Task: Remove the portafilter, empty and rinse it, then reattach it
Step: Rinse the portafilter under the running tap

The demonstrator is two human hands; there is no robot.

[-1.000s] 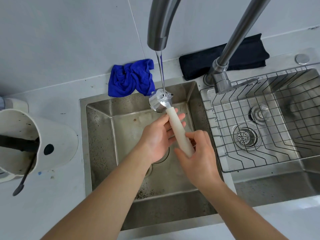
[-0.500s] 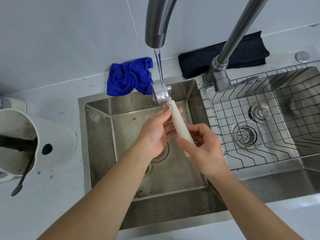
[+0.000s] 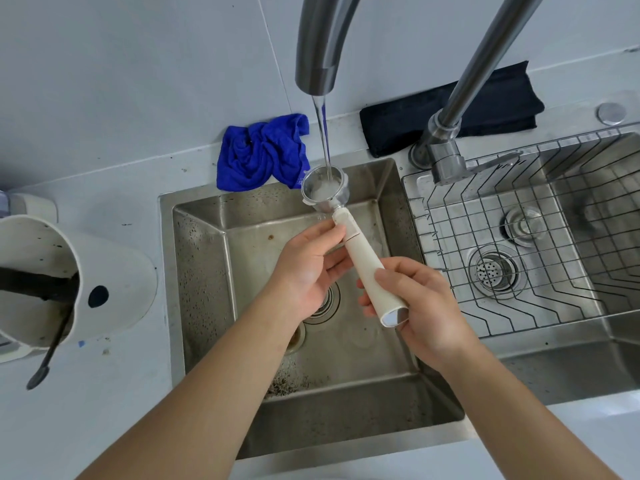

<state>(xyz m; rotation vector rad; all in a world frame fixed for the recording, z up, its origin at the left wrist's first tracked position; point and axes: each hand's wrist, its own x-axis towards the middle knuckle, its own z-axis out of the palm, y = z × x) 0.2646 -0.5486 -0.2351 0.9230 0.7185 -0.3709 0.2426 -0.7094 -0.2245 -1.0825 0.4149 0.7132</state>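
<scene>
Head view: a steel-basket portafilter with a cream handle (image 3: 360, 258) is held over the left stainless sink basin (image 3: 207, 271), its basket at twelve o'clock under the thin water stream (image 3: 323, 133) from the grey faucet spout (image 3: 320, 46). The handle end is wrapped by the right hand (image 3: 419, 306); its neck is pinched by the left hand (image 3: 308, 268). Removal and emptying appear done, judging by grounds speckling the basin; rinsing is under way, and reattachment is left.
</scene>
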